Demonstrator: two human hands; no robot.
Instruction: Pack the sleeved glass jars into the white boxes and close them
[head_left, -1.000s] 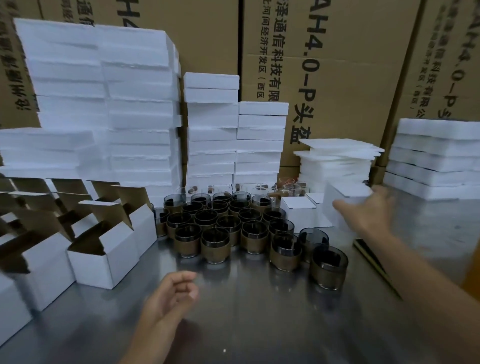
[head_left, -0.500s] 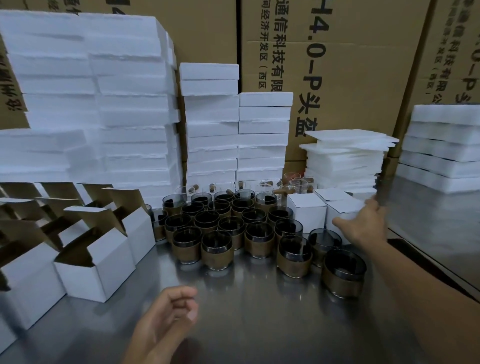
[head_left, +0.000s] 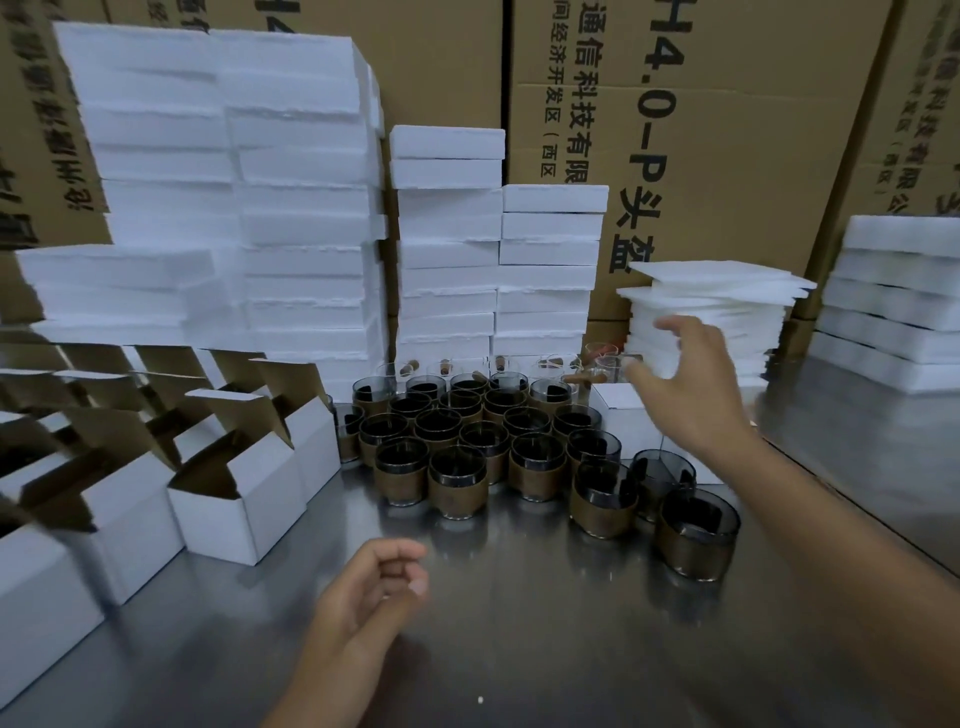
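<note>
On the steel table (head_left: 519, 649), centre: sleeved glass jars (head_left: 467, 441) are standing in a tight cluster, beside the open white boxes (head_left: 239, 499) at left.

The jars are looking rigid, breakable and probably weighty; the bare rim is likely slippery, so the brown sleeve is offering the safer hold. Neighbours are crowding the inner jars, leaving the front and right-hand ones easiest to lift. The right hand (head_left: 696, 395) is hovering with fingers spread, holding nothing, before a stack of foam sheets (head_left: 727, 296); the left hand (head_left: 374, 587) is hanging loosely curled and holding nothing. Upright box flaps are partly guarding the openings.
</note>
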